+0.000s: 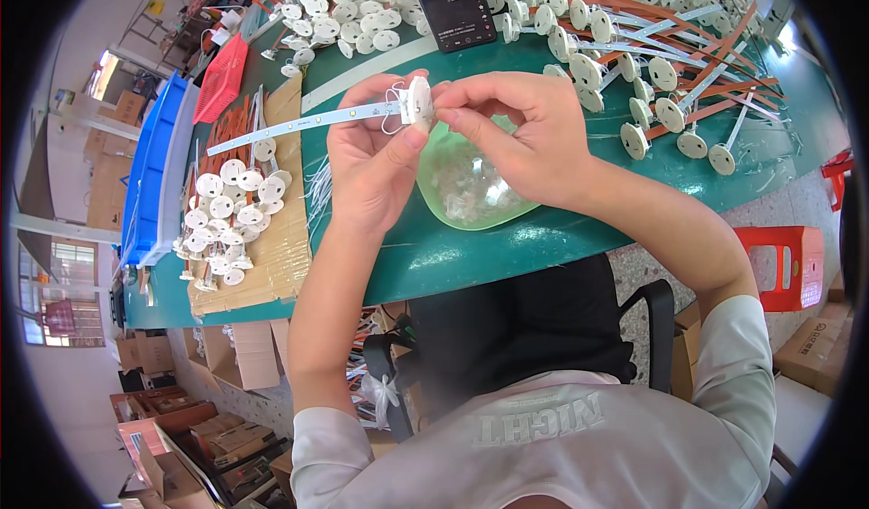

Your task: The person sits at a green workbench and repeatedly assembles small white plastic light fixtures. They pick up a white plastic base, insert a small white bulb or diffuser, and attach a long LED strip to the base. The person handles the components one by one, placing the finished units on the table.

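Observation:
Between the thumb and fingers of my left hand [369, 165] is a white round disc [415, 104], held on edge. A pale LED strip [303, 122] runs from its back toward the left, with thin white wires looped where they meet. My right hand [539, 138] is closed in a pinch right at the disc's front face; whatever its fingertips hold is too small to make out. Below both hands stands a light green bowl [480, 225] with many small clear pieces in it, partly covered by my right hand.
White discs with strips [226, 206] are heaped on a cardboard sheet [288, 278] at left. More discs [665, 115] and brown strips crowd the far right of the green table [407, 278]. A phone [453, 20], blue tray [158, 174], red basket [222, 79] and red stool [797, 269] stand around.

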`<state>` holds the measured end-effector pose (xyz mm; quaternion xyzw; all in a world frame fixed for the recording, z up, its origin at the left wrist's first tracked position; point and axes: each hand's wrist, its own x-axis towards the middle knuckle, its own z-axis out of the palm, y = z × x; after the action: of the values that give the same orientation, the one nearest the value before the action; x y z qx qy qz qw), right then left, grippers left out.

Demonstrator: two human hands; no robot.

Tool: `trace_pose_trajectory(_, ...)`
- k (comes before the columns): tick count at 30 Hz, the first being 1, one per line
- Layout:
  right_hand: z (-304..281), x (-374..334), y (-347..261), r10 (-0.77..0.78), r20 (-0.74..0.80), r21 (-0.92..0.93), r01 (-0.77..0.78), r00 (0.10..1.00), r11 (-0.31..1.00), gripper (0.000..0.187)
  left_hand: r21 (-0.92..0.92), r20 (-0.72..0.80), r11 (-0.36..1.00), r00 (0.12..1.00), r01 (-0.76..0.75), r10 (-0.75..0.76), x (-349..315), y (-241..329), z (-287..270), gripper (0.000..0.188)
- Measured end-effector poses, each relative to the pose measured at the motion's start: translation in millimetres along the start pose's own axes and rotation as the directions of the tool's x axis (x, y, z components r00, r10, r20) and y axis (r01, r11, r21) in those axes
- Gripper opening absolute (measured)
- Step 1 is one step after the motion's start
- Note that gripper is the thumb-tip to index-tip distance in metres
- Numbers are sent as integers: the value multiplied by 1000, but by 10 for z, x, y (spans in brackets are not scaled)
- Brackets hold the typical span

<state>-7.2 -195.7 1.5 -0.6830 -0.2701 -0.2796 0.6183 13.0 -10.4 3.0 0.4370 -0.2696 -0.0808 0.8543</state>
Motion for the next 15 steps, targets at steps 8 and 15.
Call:
trace_pose_trajectory(8,-85,48,-67,-100,124,-136,117,987,984,15,5,-1,1000,1000,12,-12,-4,8,-32,49)
trace_pose_trajectory(15,-190,150,1,-286,210,-120,315,935,942,18,-29,41,999,998,40,-39,21,40,-29,50)
